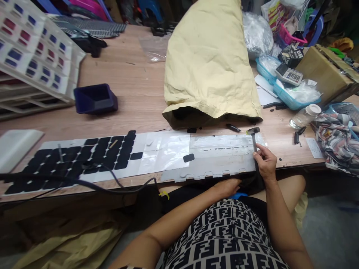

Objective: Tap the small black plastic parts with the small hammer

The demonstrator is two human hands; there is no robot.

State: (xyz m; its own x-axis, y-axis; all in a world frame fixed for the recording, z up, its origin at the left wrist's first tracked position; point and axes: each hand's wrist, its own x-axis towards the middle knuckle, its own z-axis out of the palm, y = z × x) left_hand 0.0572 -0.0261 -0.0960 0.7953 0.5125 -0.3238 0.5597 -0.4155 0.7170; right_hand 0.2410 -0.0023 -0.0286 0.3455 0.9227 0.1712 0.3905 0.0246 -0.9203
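My right hand (266, 163) is closed round the handle of a small hammer (254, 142). Its dark head, with a yellow-green end, is over the right end of a grey-white strip (224, 162) along the table's near edge. In my lap, just below that edge, my left hand (228, 187) has its fingers curled in beside dark material; what they hold, if anything, is hidden. Black rounded pads (108, 151) cover a white sheet on the left. Single black pads (189, 157) lie loose near the middle.
Behind the strip lies a large tan paper sack (209, 59), its mouth towards me. A purple bin (95, 99) and white crate (36, 56) stand left. Black cables (112, 189) cross the near left edge. Blue baskets (294, 95), a jar (305, 116) and cloth (336, 144) are right.
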